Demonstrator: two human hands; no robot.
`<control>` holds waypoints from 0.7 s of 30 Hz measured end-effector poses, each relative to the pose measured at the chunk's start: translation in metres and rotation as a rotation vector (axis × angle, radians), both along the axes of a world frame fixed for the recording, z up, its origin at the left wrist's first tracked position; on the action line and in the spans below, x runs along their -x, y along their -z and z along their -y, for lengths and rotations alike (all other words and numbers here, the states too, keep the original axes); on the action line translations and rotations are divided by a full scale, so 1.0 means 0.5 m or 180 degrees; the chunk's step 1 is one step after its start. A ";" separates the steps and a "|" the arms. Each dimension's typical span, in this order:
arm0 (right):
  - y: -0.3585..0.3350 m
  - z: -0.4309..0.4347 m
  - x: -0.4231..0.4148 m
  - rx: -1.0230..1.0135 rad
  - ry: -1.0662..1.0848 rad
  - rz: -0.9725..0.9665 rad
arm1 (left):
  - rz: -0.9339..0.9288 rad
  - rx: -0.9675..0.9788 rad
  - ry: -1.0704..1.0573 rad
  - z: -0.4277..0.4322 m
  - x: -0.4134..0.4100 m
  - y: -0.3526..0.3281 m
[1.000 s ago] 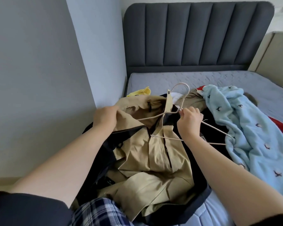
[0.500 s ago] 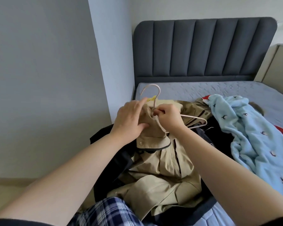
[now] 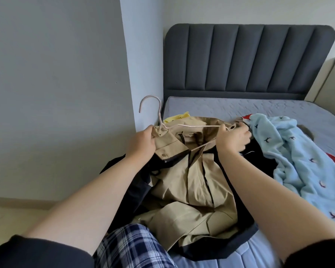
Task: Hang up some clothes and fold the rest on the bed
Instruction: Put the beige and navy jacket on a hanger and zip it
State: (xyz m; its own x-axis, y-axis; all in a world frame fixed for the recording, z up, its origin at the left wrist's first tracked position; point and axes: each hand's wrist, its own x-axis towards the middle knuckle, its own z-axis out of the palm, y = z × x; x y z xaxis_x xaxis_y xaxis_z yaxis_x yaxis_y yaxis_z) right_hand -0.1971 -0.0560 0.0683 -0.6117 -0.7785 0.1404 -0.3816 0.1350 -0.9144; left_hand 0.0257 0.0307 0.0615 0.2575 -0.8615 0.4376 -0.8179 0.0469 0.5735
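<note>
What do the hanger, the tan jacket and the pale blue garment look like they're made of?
The hanger looks like thin wire with a matte beige coating: slim, bent, no shine. The tan jacket seems a crisp woven cotton-type cloth, holding sharp creases. The pale blue garment looks like fluffy fleece, with a nubby pile.

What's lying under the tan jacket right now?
A black garment spreads under the tan jacket, showing along its left, right and near edges. A yellow cloth peeks out behind it. Whatever else lies beneath is covered.
</note>
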 end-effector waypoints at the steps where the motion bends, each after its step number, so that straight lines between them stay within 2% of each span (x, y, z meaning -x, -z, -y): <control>1: 0.011 0.008 0.007 -0.0296 0.0015 0.0112 | -0.0026 -0.0014 0.0004 -0.002 -0.006 0.004; 3: 0.033 0.026 0.012 -0.0666 -0.0144 0.0464 | -0.0116 -0.0014 0.0014 -0.005 -0.016 0.011; 5: 0.041 0.045 0.010 -0.0763 -0.0249 0.0923 | -0.0172 0.0036 0.0032 -0.008 -0.028 0.018; 8: 0.034 0.070 0.008 -0.0604 -0.0295 0.1509 | -0.0236 0.0193 0.0047 -0.017 -0.048 0.020; 10: 0.033 0.080 0.007 -0.0399 -0.0601 0.1668 | -0.0256 0.0306 0.0064 -0.024 -0.059 0.020; 14: 0.044 0.094 -0.005 -0.0642 -0.0910 0.1090 | -0.0391 0.0257 -0.0111 -0.031 -0.078 0.029; 18: 0.063 0.089 -0.016 -0.0584 -0.1469 0.1047 | -0.0553 0.0111 -0.0254 -0.029 -0.094 0.049; 21: 0.081 0.089 -0.002 -0.0618 -0.1689 0.0774 | -0.0548 0.0009 -0.0318 -0.026 -0.101 0.059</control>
